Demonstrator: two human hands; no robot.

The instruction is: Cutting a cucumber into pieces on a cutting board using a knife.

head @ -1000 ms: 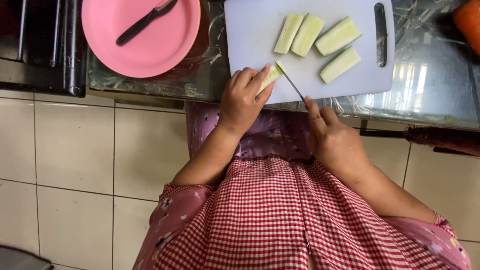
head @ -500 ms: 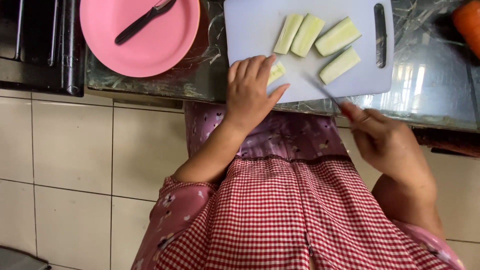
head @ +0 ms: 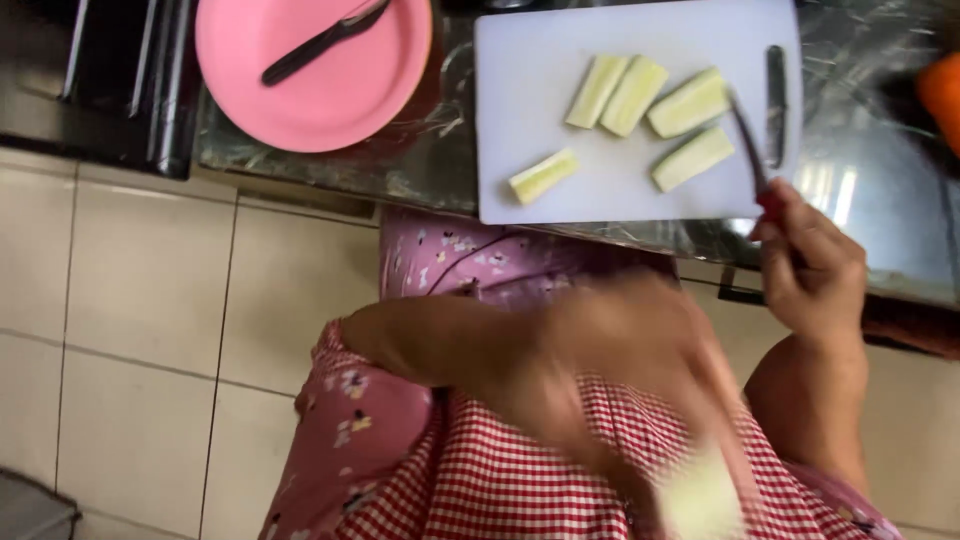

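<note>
My right hand [head: 812, 262] grips a slim knife [head: 748, 135] by its red handle, with the blade tip over the right side of the white cutting board [head: 520, 100]. Several pale green cucumber sticks lie on the board: one alone near the front [head: 543, 175], a pair at the middle [head: 615, 92], and two at the right [head: 690, 130] beside the blade. My left hand [head: 640, 400] is a blur, low over my checked apron and away from the board. It carries a pale cucumber piece [head: 700, 495].
A pink plate [head: 330, 105] with a black-handled utensil [head: 320, 42] sits left of the board on the dark stone counter [head: 430, 165]. An orange object [head: 942, 95] shows at the right edge. Pale tiles [head: 130, 330] run below the counter.
My left hand left the board and swung down toward my body with a cucumber piece. My right hand moved right and up, bringing the knife to the board's right side.
</note>
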